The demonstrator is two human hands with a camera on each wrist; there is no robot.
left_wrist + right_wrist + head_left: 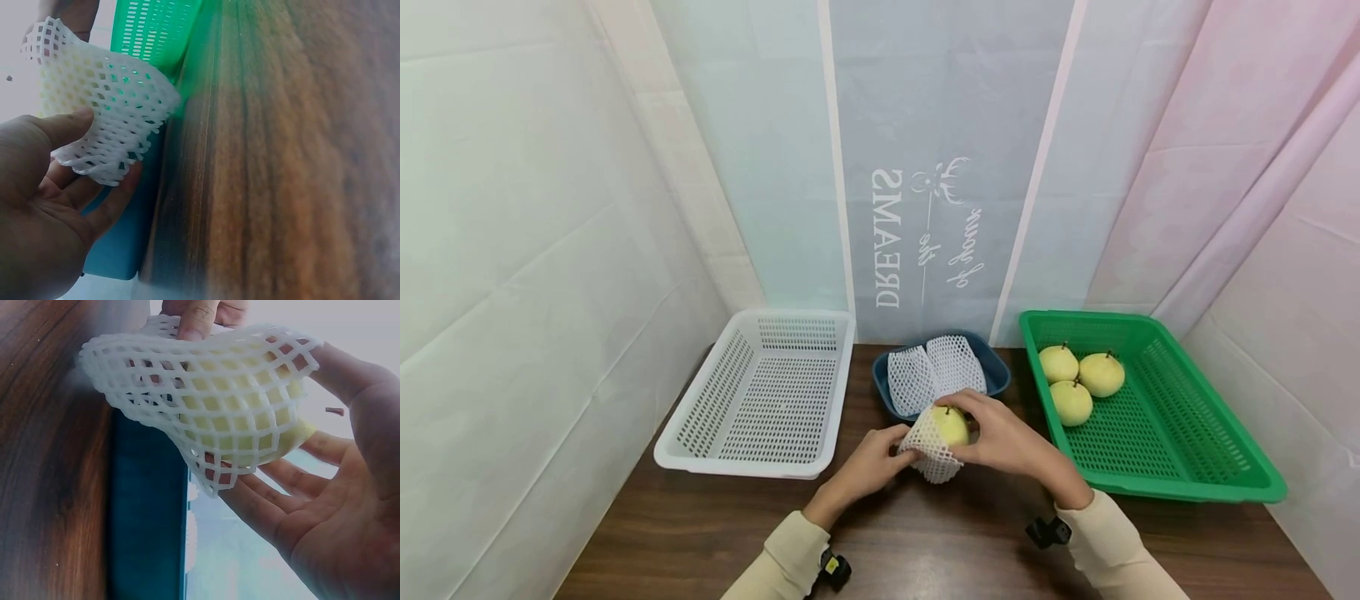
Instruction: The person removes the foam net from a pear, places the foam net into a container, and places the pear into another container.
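Note:
A yellow-green pear, stem up, sits partly inside a white foam net sleeve above the table. My left hand grips the sleeve from the left, its thumb across the mesh in the left wrist view. At the other side my right hand pinches the sleeve's open rim around the pear. Seen in the right wrist view, the mesh covers most of the fruit, while its stem end pokes out toward the right palm. The far end of the sleeve hangs past the pear.
Behind the hands, a dark blue basin holds more foam net sleeves. A white basket stands at left with nothing in it. The green basket at right contains three pears. Fabric walls enclose the brown table.

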